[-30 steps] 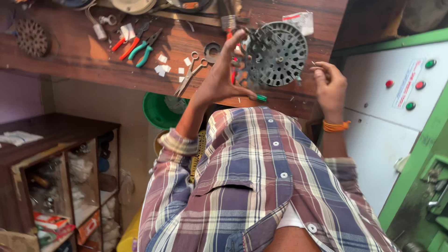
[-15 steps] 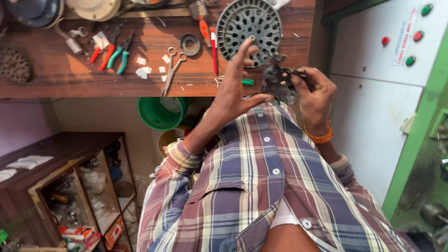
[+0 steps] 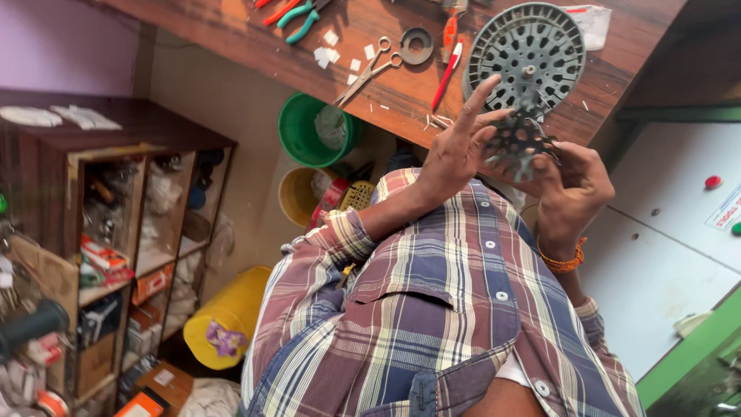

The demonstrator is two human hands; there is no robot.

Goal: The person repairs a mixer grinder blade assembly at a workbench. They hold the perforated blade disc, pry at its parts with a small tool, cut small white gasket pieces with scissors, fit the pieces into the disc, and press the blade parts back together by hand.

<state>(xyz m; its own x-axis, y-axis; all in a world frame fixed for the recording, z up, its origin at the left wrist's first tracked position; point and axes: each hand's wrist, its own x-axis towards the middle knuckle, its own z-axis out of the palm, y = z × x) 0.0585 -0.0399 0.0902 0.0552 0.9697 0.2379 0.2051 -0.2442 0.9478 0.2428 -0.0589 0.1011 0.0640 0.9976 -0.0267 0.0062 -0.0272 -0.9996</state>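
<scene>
Both hands meet on a small dark perforated part [image 3: 519,143] — the right hand [image 3: 575,185] pinches its edge, the left hand [image 3: 455,150] touches it with fingers spread. Just above the grip, a round perforated disc [image 3: 529,54] lies on the wooden bench [image 3: 231,31].

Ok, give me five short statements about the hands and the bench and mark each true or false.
1. Both hands, left hand and right hand, are on the small perforated part. True.
2. The large round grille hangs on the wall. False: it lies on the wooden bench.
3. The scissors lie on the bench. True.
4. The green bucket stands on top of the bench. False: it is below the bench edge, beside a yellow bucket.
5. The right wrist is bare. False: it wears an orange band.
</scene>
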